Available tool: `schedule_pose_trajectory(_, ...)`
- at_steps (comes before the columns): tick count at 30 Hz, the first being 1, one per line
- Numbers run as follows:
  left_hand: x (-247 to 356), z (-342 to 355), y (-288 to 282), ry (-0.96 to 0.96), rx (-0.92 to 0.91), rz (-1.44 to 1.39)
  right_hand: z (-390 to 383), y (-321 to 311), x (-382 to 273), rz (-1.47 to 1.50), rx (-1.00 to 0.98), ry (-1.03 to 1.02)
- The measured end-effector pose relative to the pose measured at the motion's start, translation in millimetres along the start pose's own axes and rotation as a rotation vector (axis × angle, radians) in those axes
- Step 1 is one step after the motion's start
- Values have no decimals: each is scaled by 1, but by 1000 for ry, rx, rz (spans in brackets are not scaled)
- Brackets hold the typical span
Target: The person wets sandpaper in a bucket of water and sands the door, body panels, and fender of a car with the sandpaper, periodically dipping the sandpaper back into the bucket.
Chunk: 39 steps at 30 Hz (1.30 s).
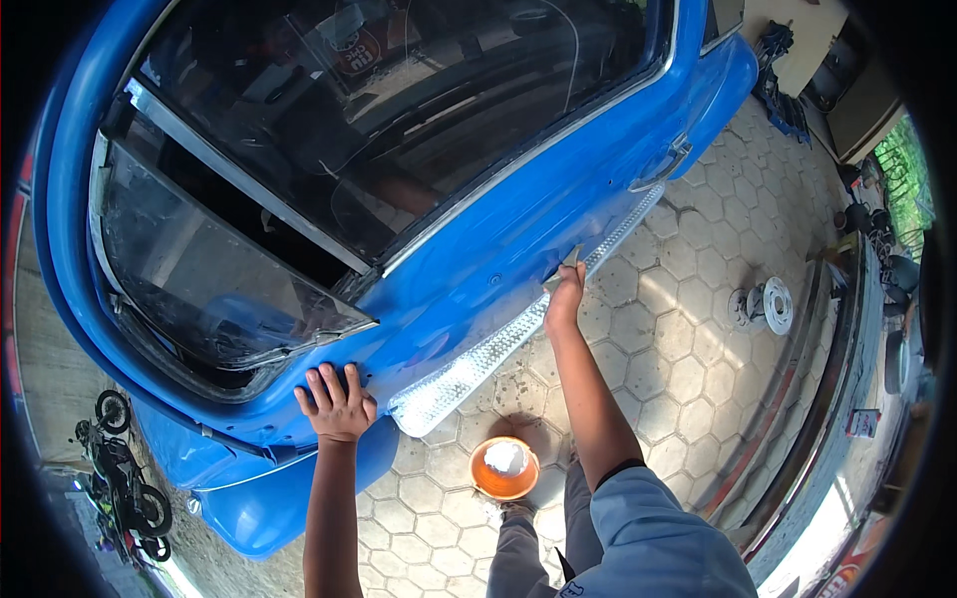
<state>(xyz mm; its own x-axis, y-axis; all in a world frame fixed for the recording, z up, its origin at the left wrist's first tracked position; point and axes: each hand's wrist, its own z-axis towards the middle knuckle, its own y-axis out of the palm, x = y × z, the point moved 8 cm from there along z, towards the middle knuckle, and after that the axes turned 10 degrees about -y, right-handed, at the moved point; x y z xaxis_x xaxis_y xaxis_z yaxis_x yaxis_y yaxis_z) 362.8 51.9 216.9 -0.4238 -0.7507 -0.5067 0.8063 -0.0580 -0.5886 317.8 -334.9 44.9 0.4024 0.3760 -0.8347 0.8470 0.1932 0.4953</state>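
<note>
My left hand (339, 403) lies flat on the blue car's body, just below the front corner of the side window, its fingers spread. Farther along the blue door (469, 284), my right hand (566, 291) grips a small folded greyish-tan sheet (570, 261) against the lower door panel. Whether it is sandpaper or cloth, I cannot tell. A shiny, patterned metal running board (469, 374) runs along the car's bottom edge, below both hands. The door handle (670, 161) is beyond my right hand. A small triangular front window (219, 259) sits ahead of the large dark side window (399, 120).
By my feet an orange bucket (479, 478) with something white in it stands on the hexagonal paving (638, 379). A white wheel-like disc (776, 304) lies at the right, near long curved strips (797, 419) and a small can (862, 423). A motorcycle (125, 488) stands far left.
</note>
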Motion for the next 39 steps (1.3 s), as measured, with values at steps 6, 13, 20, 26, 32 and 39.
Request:
schedule_pose_trajectory(6, 7, 3, 2, -3, 1, -20, -40, 79, -130, -512, -340, -776)
schedule_pose_trajectory(13, 18, -7, 7, -184, -44, -71, -56, 141, -173, -689, -881, -1121)
schedule_pose_trajectory(20, 61, -1, 12, -562, 25, -146, 11, 132, -209, -762, -488, -1016)
schedule_pose_trajectory(26, 64, -15, 12, -646, -4, -162, -177, 194, -143, -671, -1345, -1345)
schedule_pose_trajectory(32, 46, -15, -14, -486, -146, -200, -64, 140, -180, -735, -612, -1098)
schedule_pose_trajectory(39, -70, -55, -66, -859, -186, -514, -223, 150, -78, -639, -895, -954)
